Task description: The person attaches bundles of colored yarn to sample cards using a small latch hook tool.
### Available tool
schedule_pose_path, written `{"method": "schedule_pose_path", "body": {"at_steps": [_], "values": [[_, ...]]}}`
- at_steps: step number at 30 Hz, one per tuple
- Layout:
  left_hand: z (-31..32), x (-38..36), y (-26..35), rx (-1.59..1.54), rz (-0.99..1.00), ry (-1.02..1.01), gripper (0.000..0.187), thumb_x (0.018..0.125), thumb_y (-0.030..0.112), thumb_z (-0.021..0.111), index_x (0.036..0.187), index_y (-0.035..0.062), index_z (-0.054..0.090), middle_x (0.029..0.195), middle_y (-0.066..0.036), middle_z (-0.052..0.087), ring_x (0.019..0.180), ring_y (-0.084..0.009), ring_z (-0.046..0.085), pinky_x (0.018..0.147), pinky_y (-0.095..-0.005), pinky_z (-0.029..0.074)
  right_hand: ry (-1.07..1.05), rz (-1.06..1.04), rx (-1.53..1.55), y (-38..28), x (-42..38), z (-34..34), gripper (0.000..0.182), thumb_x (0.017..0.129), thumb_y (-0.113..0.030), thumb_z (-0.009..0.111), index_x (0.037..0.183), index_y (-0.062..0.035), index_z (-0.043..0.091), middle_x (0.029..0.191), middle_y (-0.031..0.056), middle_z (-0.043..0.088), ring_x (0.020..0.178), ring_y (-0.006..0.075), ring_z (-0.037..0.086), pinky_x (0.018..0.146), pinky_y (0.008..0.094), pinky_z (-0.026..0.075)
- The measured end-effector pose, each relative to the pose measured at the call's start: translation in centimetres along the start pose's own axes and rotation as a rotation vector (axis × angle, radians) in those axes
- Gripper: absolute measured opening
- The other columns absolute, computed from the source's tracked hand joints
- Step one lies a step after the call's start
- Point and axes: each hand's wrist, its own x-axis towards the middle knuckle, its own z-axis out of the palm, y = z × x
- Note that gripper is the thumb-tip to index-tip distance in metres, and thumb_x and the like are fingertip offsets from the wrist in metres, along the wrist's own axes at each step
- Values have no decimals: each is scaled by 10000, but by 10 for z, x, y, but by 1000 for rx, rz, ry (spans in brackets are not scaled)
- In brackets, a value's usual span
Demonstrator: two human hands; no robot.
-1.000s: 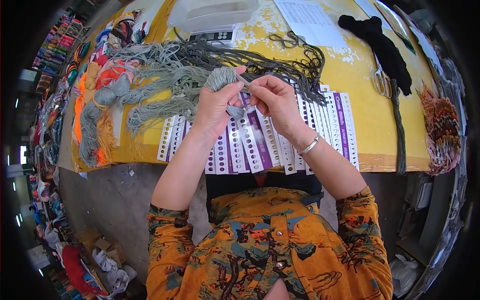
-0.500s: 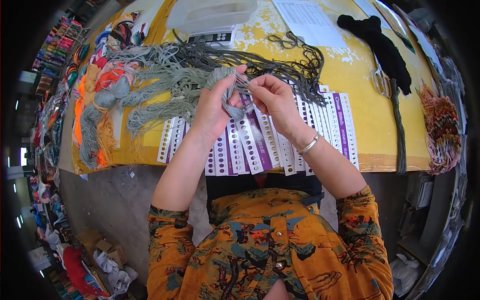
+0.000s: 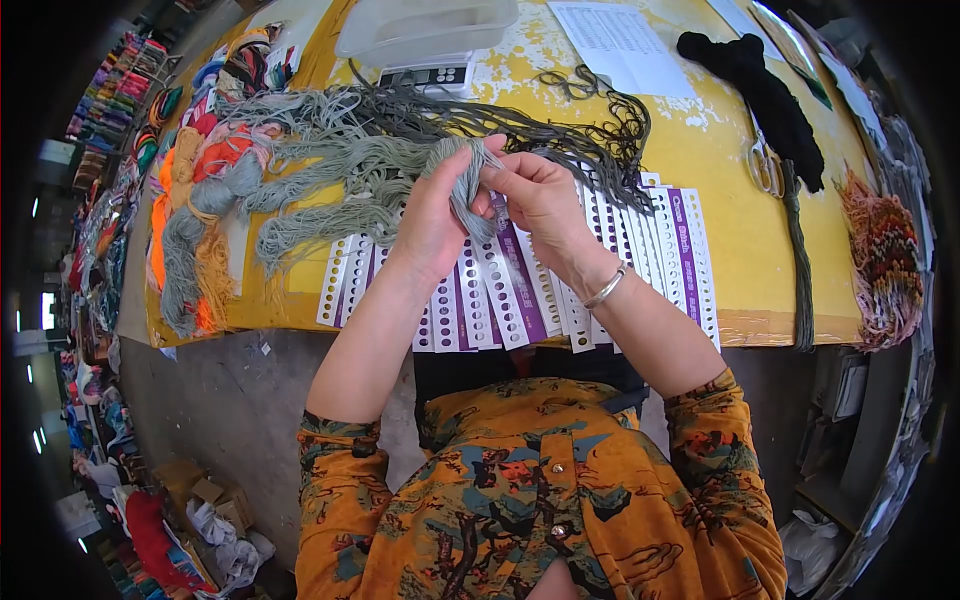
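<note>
A looped skein of grey-green embroidery thread (image 3: 468, 195) hangs over my left hand (image 3: 432, 222), whose fingers and thumb are closed around it. My right hand (image 3: 540, 200) meets it on the right, thumb and forefinger pinched against the skein's strands near the top. Just below both hands lies a row of white and purple punched thread cards (image 3: 490, 285), overlapping along the table's front edge. Grey thread bundles (image 3: 330, 215) spread out to the left of my left hand. Darker grey strands (image 3: 590, 140) run behind my hands.
Scissors (image 3: 765, 168) lie at the right beside black thread (image 3: 770, 100). A digital scale (image 3: 430, 76) and a clear plastic tub (image 3: 425, 30) stand at the back, near a printed sheet (image 3: 620, 45). Orange thread bundles (image 3: 212, 265) lie at the left of the yellow table (image 3: 740, 240).
My right hand has moved slightly left, closer to my left hand. The strands stretched between the hands before are now gathered against the skein.
</note>
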Motion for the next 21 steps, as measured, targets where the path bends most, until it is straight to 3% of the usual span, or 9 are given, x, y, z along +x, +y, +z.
{"method": "schedule_pose_path", "body": {"at_steps": [6, 8, 9, 12, 14, 15, 18, 21], "values": [[3, -1, 5, -86, 6, 82, 434, 944, 271, 546, 1262, -23, 562, 876, -16, 619, 716, -90, 533, 687, -267, 459, 81, -65, 19, 5, 4, -5, 70, 874, -98, 650, 818, -71, 616, 712, 32, 663, 504, 26, 418, 472, 177, 307], [0, 0, 8, -106, 8, 91, 426, 938, 254, 557, 1262, -23, 562, 887, -27, 631, 731, -96, 546, 703, -279, 471, 104, -127, 70, 11, 9, -9, 58, 882, -99, 648, 843, -85, 608, 706, -3, 619, 462, 18, 350, 416, 182, 212], [-2, 0, 9, -112, 5, 76, 424, 932, 243, 567, 1262, -23, 560, 850, -22, 622, 734, -99, 549, 703, -277, 467, 103, -130, 69, 7, 8, -7, 58, 882, -99, 648, 843, -85, 608, 706, -3, 619, 462, 18, 350, 416, 182, 212], [-14, 3, 12, -135, -6, -24, 407, 907, 216, 608, 1232, -28, 578, 745, 3, 586, 741, -102, 559, 709, -263, 457, 7, 65, 301, -10, 4, -5, 67, 897, -106, 620, 861, -91, 566, 664, -35, 535, 460, 33, 328, 413, 194, 199], [-23, 3, 17, -48, 9, -8, 343, 863, 156, 666, 1156, -20, 631, 727, 19, 572, 747, -103, 576, 723, -250, 457, -131, 164, 134, -15, 11, -16, 81, 881, -110, 650, 856, -92, 575, 681, -33, 544, 463, 28, 312, 412, 197, 203], [-27, 2, 22, -1, 13, -6, 323, 847, 130, 684, 1131, -18, 645, 741, 16, 584, 746, -105, 581, 730, -253, 464, -134, 166, -132, -28, 9, -12, 78, 869, -121, 677, 845, -92, 608, 688, -39, 554, 477, 19, 324, 425, 188, 221], [-45, -6, 44, 95, -32, -63, 270, 824, 84, 701, 1068, -22, 659, 808, -11, 628, 729, -107, 577, 729, -305, 505, -210, -28, -497, -39, 15, -18, 106, 883, -164, 684, 837, -70, 676, 648, -69, 531, 543, 7, 382, 491, 173, 283], [-73, -15, 78, 62, -64, -87, 172, 877, 190, 684, 961, 41, 663, 596, 72, 447, 542, -61, 441, 597, -275, 447, -221, -50, -517, -70, 13, -17, 171, 919, -203, 630, 943, -52, 707, 704, -60, 594, 603, 8, 433, 525, 178, 316]]}}
